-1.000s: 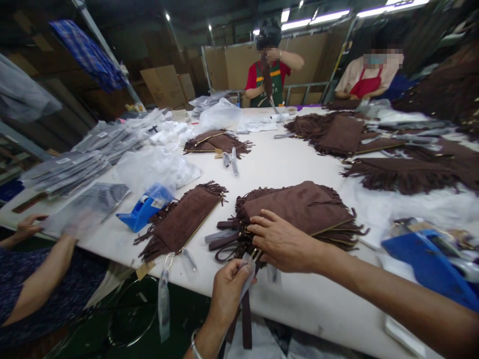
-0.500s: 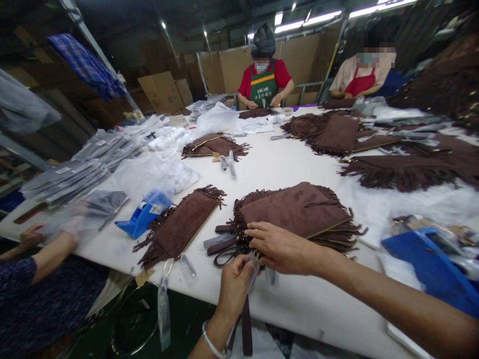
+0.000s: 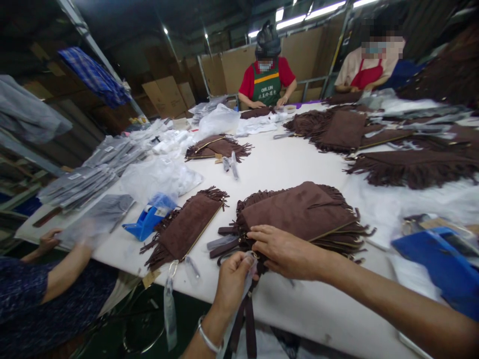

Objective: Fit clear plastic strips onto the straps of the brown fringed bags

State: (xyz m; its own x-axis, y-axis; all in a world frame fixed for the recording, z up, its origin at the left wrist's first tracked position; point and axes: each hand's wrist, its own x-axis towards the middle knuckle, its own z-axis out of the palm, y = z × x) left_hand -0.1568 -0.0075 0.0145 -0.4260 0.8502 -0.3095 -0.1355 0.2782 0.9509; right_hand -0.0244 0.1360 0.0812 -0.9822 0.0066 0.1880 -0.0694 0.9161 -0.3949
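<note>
A stack of brown fringed clutch bags (image 3: 299, 212) with gold zips lies on the table in front of me. My left hand (image 3: 235, 276) is closed, pinching a clear plastic sleeve at the near-left corner of the stack. Dark brown wrist straps (image 3: 249, 319) hang below it over the table edge. My right hand (image 3: 286, 252) is closed at that corner, its fingers bent over the bag's end beside a small gold metal fitting (image 3: 255, 255). Its fingertips are partly hidden. More straps stick out left of the stack, one plastic-wrapped.
Left of the stack lies another fringed bag (image 3: 189, 224), beside a blue tape dispenser (image 3: 149, 219). A second blue dispenser (image 3: 430, 259) stands at right. At left, a co-worker's arm (image 3: 69, 271) reaches to a plastic-bagged item (image 3: 101, 219). Two co-workers work across the table.
My hands stay at the stack's corner; the left has shifted slightly, and more of the hanging straps shows below it. The whole view has moved slightly. The left co-worker's bagged item lies flatter.
</note>
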